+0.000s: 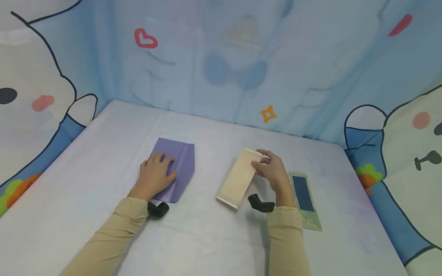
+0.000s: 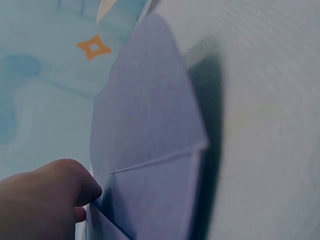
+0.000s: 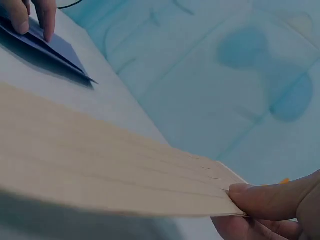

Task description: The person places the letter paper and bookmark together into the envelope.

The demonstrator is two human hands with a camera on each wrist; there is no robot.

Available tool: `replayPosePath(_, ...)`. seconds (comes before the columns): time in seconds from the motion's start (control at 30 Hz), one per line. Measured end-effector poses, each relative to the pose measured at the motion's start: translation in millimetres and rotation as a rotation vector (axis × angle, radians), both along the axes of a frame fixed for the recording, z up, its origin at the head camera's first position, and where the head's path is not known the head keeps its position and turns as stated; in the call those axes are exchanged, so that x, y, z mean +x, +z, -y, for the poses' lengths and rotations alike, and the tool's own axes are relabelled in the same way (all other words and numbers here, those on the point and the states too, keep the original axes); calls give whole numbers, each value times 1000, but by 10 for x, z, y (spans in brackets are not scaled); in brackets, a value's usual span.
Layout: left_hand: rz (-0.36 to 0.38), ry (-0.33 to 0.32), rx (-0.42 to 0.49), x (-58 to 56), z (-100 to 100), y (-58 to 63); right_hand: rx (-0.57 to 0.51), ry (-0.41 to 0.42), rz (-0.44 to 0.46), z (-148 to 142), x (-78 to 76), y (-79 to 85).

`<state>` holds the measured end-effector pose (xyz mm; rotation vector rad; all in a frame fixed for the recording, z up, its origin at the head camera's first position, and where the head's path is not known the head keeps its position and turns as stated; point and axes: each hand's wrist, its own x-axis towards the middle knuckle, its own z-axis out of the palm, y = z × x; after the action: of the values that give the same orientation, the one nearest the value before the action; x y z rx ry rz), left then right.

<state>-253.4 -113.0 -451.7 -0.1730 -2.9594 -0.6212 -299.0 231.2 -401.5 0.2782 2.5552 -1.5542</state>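
A purple envelope [image 1: 185, 165] lies at the left of the table, its pointed flap unfolded toward the right. My left hand [image 1: 154, 174] is over it with curved fingers. In the left wrist view, thumb and fingertip pinch the edge of the envelope's pocket [image 2: 107, 227] at its mouth. My right hand [image 1: 272, 170] holds a long cream strip of folded paper [image 1: 238, 180] by its far end, thumb on top and fingers beneath. Faint lines or creases run along the paper [image 3: 110, 155] in the right wrist view. The paper is tilted, its shadow below it.
A flat, pale green rectangular piece [image 1: 310, 220] with a dark blue panel lies to the right, partly behind the right wrist. A white cloth covers the table [image 1: 193, 237]. Blue printed curtains [image 1: 221, 99] stand along the back and sides.
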Motion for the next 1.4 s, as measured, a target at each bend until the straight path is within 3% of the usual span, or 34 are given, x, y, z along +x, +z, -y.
replayPosePath(0.17, 10, 7, 3, 37, 26, 7, -77, -1, -15, 74, -41, 8)
replayPosePath(0.43, -21, -4, 0, -9, -43, 57, -78, -71, -60, 73, -96, 51)
replayPosePath(0.57, -33, -17, -3, -30, -79, 74, -95, -107, -105, -28, -132, -11)
replayPosePath(0.77, -26, -26, -2, -38, -84, 101, -229, -142, -180, -80, -141, -77)
replayPosePath(1.0, -14, -20, 11, -28, -87, 100, -258, -201, -187, 213, -66, 31)
replayPosePath(1.4, -36, -27, -7, -42, -137, 100, -348, -241, -217, 712, 71, -25)
